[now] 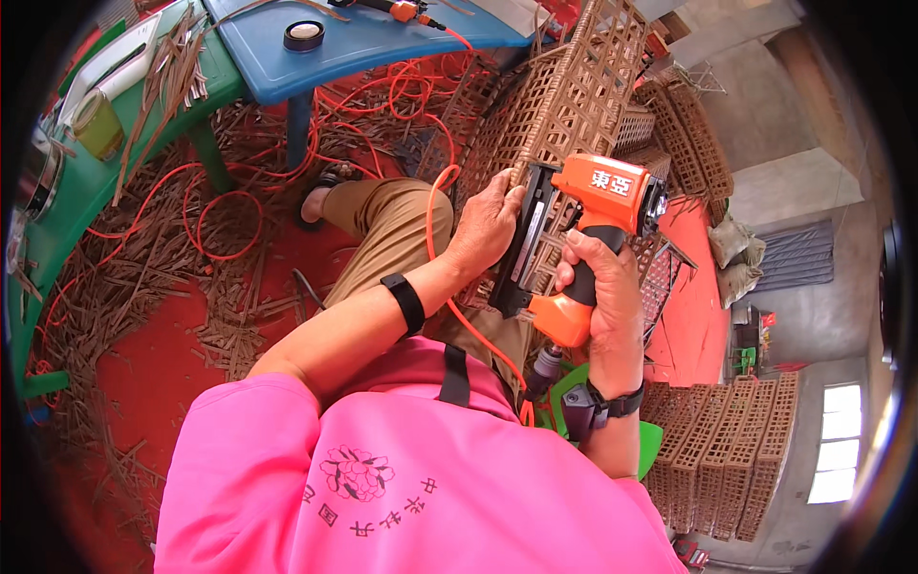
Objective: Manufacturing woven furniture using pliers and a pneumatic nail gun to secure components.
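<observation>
My right hand is wrapped round the black grip of an orange and black air nailer. The nailer's long black magazine lies close beside my left hand. That hand is closed on the edge of a brown woven basket frame, which leans up over my lap. The nailer's nose is over the weave, but I cannot tell whether it touches. From the nailer's lower end, by a dark coupling, an orange air hose runs up past my left forearm.
A blue table bears a roll of tape and another orange tool. The green table at left holds loose strips and a jar. Strips and looped hose litter the red floor. Woven panels stand stacked at right.
</observation>
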Demonstrator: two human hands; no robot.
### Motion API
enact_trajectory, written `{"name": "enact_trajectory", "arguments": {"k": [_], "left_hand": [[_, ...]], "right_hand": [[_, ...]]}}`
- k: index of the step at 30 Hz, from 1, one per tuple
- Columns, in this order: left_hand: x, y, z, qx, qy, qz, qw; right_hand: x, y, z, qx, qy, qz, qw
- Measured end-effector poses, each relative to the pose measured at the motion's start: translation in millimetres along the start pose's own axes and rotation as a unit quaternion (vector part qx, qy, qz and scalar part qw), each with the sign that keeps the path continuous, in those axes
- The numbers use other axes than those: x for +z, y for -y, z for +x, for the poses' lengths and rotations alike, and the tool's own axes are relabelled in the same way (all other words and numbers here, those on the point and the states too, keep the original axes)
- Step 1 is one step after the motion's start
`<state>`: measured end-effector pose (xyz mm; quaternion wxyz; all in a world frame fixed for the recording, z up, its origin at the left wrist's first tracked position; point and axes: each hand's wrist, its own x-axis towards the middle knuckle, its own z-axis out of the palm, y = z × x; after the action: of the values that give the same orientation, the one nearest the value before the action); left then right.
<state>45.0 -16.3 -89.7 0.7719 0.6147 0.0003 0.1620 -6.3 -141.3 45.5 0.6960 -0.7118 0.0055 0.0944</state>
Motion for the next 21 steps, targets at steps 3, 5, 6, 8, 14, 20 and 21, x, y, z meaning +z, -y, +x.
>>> {"name": "enact_trajectory", "arguments": {"k": [3,5,6,8,14,20,21], "left_hand": [[-2.7,-6.8,-4.9,-0.035,0.009,-0.037,0.999],[-3.7,-7.4,-6.0,-0.074,0.024,-0.076,0.994],[-3.0,-5.3,-4.8,-0.055,0.017,-0.066,0.996],[-1.2,-1.9,-0.7,-0.04,0.005,-0.057,0.998],[1.8,-2.6,0.9,-0.05,-0.007,-0.046,0.998],[5.1,-2.2,0.7,-0.025,-0.027,-0.031,0.999],[5.3,-0.7,-0.2,-0.026,-0.027,-0.03,0.999]], "right_hand": [[-5.1,1.4,-1.4,0.017,0.004,-0.01,1.0],[-5.6,1.4,-6.5,0.04,0.007,-0.007,0.999],[-2.4,2.9,-8.3,0.031,0.012,-0.017,0.999],[1.9,4.3,-8.8,0.029,0.014,-0.031,0.999],[-2.6,4.8,-5.9,0.036,0.015,-0.034,0.999],[-2.6,1.9,-3.6,-0.004,0.019,-0.068,0.997],[-3.8,2.1,-2.3,-0.01,0.029,-0.076,0.997]]}}
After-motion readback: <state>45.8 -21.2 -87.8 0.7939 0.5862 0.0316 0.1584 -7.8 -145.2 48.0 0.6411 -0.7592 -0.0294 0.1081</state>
